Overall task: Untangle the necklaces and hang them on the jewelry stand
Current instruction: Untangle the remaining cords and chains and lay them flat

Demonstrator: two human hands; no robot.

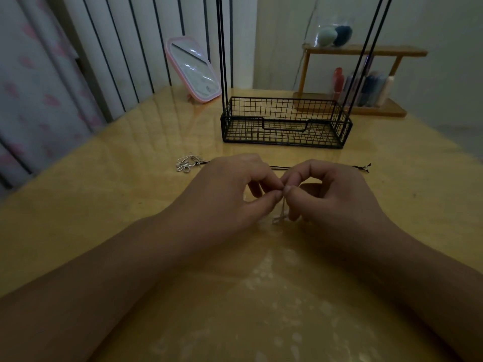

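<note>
Both hands meet at the bench's (104, 205) middle, the left hand (232, 189) and right hand (332, 194) each pinching a thin silver necklace (281, 212) that dangles to the surface. A black-cord necklace (279, 167) lies just beyond them, before the black wire jewelry stand (286, 124).

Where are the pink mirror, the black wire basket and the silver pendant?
pink mirror (193, 71), head view, on its glass.
black wire basket (285, 138), head view, on its front wall.
silver pendant (188, 162), head view, on its loops.
</note>
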